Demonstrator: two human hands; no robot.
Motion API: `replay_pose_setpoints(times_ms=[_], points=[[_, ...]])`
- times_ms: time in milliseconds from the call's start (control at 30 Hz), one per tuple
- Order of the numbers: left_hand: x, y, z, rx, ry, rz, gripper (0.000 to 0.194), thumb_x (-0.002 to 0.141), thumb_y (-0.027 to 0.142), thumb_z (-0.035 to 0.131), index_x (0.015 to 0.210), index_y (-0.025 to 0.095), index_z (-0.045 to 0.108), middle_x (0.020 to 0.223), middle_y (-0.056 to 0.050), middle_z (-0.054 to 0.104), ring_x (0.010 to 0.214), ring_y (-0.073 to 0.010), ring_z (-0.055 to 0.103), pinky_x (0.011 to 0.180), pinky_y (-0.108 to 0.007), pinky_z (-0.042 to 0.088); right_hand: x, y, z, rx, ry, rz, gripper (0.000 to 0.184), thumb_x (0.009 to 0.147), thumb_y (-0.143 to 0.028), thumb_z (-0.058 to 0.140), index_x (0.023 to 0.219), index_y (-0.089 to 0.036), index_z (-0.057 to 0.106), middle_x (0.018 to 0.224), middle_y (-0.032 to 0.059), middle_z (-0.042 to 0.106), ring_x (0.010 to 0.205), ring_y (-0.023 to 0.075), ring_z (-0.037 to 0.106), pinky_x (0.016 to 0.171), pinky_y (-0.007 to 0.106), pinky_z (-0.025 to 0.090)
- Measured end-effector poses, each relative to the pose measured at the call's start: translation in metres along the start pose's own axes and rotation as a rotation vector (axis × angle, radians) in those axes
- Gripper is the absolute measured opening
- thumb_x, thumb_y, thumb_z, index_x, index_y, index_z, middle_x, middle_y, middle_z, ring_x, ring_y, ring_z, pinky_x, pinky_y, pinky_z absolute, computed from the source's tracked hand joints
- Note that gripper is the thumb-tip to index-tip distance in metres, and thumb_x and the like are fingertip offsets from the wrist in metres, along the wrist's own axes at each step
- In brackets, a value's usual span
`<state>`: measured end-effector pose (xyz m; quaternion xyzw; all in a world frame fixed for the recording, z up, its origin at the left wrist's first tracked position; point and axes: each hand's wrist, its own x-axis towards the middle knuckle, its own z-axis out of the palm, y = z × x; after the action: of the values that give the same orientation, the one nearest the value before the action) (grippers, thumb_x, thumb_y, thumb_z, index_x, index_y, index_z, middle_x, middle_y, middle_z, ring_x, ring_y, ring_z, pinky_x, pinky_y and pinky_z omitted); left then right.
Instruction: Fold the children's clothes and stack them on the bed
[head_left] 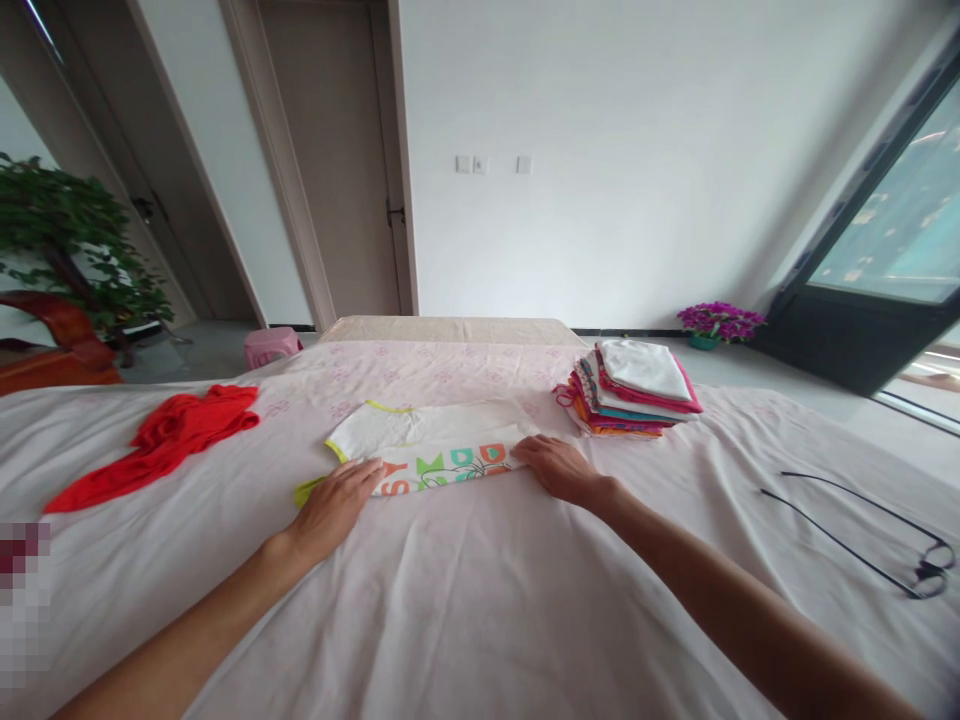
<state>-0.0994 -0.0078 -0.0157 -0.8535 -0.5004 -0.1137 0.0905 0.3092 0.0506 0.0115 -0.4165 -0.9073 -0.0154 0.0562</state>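
A small white T-shirt (427, 445) with yellow-green trim and coloured letters lies partly folded on the pale pink bed sheet (480, 600). My left hand (334, 505) rests flat on its near left corner, fingers stretched out. My right hand (555, 468) lies flat on its right end, fingers together and extended. Neither hand grips the cloth.
A stack of folded colourful clothes (634, 388) sits just right of the shirt. A crumpled red garment (169, 440) lies at the left. A black clothes hanger (870, 540) lies at the right. Beyond the bed are a pink stool (270, 347), a door, potted plants and a window.
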Motion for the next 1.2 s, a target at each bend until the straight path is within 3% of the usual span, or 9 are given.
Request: replay_pose_setpoints(times_ms=[133, 267, 367, 433, 567, 667, 767, 1000, 1200], points=[[0.001, -0.004, -0.003, -0.061, 0.030, -0.002, 0.054, 0.085, 0.001, 0.036, 0.126, 0.019, 0.065, 0.129, -0.008, 0.066, 0.118, -0.0208, 0.063, 0.108, -0.041, 0.046, 0.000, -0.008, -0.004, -0.096, 0.012, 0.014, 0.037, 0.092, -0.010, 0.044, 0.115, -0.023, 0.070, 0.100, 0.0087, 0.064, 0.096, 0.0213, 0.056, 0.085, 0.033, 0.040], [-0.028, -0.003, -0.019, -0.140, -0.007, 0.067, 0.051, 0.086, 0.004, 0.039, 0.126, 0.022, 0.066, 0.127, -0.005, 0.068, 0.117, -0.0186, 0.063, 0.111, -0.039, 0.043, -0.031, -0.022, -0.016, -0.060, 0.002, -0.033, 0.040, 0.085, -0.005, 0.046, 0.108, -0.024, 0.072, 0.093, 0.0072, 0.063, 0.091, 0.0207, 0.055, 0.080, 0.033, 0.040], [-0.047, -0.002, -0.032, -0.225, -0.112, 0.062, 0.056, 0.083, 0.005, 0.042, 0.129, 0.028, 0.063, 0.134, -0.001, 0.063, 0.125, -0.0176, 0.058, 0.116, -0.039, 0.036, -0.052, -0.034, -0.030, 0.018, -0.059, -0.023, 0.044, 0.078, -0.007, 0.051, 0.113, -0.025, 0.070, 0.097, 0.0066, 0.065, 0.091, 0.0209, 0.057, 0.081, 0.033, 0.042], [-0.043, -0.008, -0.038, -0.313, -0.202, -0.019, 0.056, 0.082, 0.012, 0.049, 0.133, 0.031, 0.060, 0.139, 0.001, 0.059, 0.131, -0.0187, 0.052, 0.116, -0.037, 0.034, -0.051, -0.040, -0.038, 0.063, -0.079, 0.014, 0.041, 0.084, -0.015, 0.051, 0.121, -0.024, 0.067, 0.109, 0.0080, 0.067, 0.100, 0.0231, 0.059, 0.088, 0.035, 0.044], [0.005, -0.035, -0.036, -0.333, -0.213, -0.430, 0.045, 0.088, 0.038, 0.048, 0.128, 0.023, 0.063, 0.134, -0.004, 0.063, 0.125, -0.0198, 0.057, 0.106, -0.028, 0.042, -0.002, -0.055, -0.040, 0.111, -0.065, 0.011, 0.048, 0.099, -0.033, 0.035, 0.139, -0.013, 0.053, 0.138, 0.0148, 0.056, 0.132, 0.0275, 0.046, 0.108, 0.041, 0.037], [0.045, -0.057, -0.023, -0.152, -0.139, -0.736, 0.049, 0.088, 0.043, 0.047, 0.130, 0.021, 0.060, 0.133, -0.012, 0.062, 0.122, -0.0268, 0.058, 0.101, -0.036, 0.045, 0.049, -0.073, -0.021, 0.124, -0.001, -0.025, 0.055, 0.101, -0.037, 0.034, 0.149, -0.011, 0.038, 0.152, 0.0150, 0.041, 0.145, 0.0278, 0.030, 0.116, 0.045, 0.027], [0.065, -0.071, -0.007, -0.101, -0.153, -0.853, 0.055, 0.084, 0.048, 0.051, 0.130, 0.017, 0.059, 0.130, -0.022, 0.060, 0.118, -0.0363, 0.059, 0.092, -0.045, 0.047, 0.085, -0.088, 0.007, 0.117, 0.003, -0.071, 0.061, 0.101, -0.044, 0.034, 0.153, -0.013, 0.029, 0.159, 0.0139, 0.028, 0.148, 0.0292, 0.021, 0.119, 0.049, 0.020], [0.068, -0.083, -0.001, -0.200, -0.193, -0.833, 0.039, 0.082, 0.042, 0.054, 0.114, 0.024, 0.066, 0.115, -0.010, 0.072, 0.104, -0.0266, 0.067, 0.078, -0.030, 0.048, 0.103, -0.087, 0.050, 0.120, 0.018, -0.048, 0.062, 0.101, -0.052, 0.030, 0.154, -0.021, 0.030, 0.160, 0.0116, 0.025, 0.148, 0.0285, 0.020, 0.118, 0.052, 0.016], [0.063, -0.053, -0.013, -0.296, -0.188, -0.652, 0.042, 0.081, 0.044, 0.056, 0.118, 0.026, 0.066, 0.115, -0.006, 0.072, 0.104, -0.0240, 0.067, 0.077, -0.027, 0.045, 0.102, -0.088, 0.051, 0.111, 0.043, -0.045, 0.062, 0.101, -0.052, 0.029, 0.153, -0.019, 0.031, 0.159, 0.0122, 0.027, 0.147, 0.0288, 0.022, 0.119, 0.051, 0.016]])
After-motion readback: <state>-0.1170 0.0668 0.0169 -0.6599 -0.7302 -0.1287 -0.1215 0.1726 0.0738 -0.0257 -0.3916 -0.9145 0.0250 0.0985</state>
